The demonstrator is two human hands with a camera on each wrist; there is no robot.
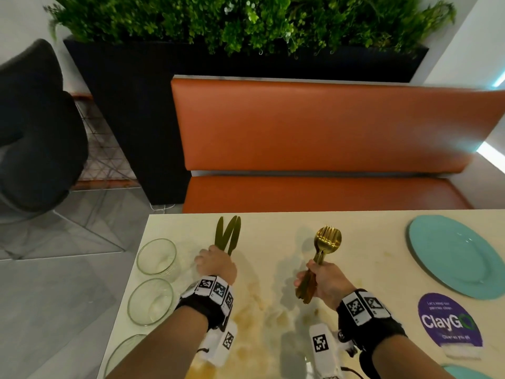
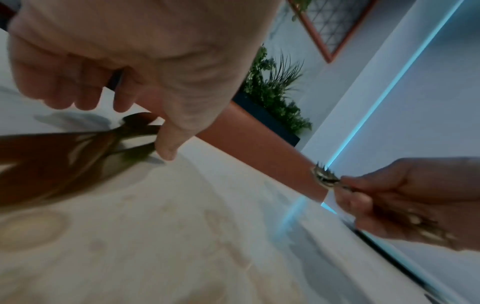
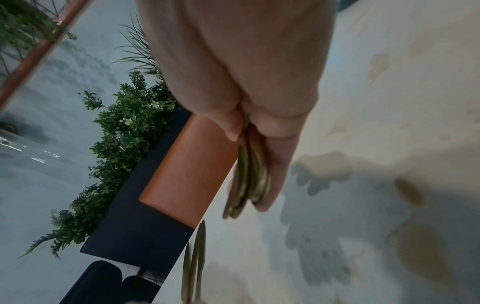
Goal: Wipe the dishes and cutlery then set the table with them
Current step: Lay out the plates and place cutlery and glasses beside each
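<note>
My left hand (image 1: 216,262) grips a bundle of gold knives (image 1: 228,235) by the handles, blades fanned toward the table's far edge. In the left wrist view the knives (image 2: 78,152) run dark and blurred under my curled fingers (image 2: 166,144). My right hand (image 1: 322,280) holds a bundle of gold forks and spoons (image 1: 326,240), heads pointing away, above the cream table (image 1: 273,296). The right wrist view shows that cutlery (image 3: 249,176) edge-on in my fist, with the knives (image 3: 194,263) lower down. A turquoise plate (image 1: 453,255) lies at the right.
Three clear glass bowls (image 1: 156,257) line the table's left edge. A purple round sticker (image 1: 449,321) sits near the plate, and a second turquoise plate (image 1: 464,373) peeks in at the bottom right. An orange bench (image 1: 314,132) and a black planter (image 1: 136,105) stand beyond the table.
</note>
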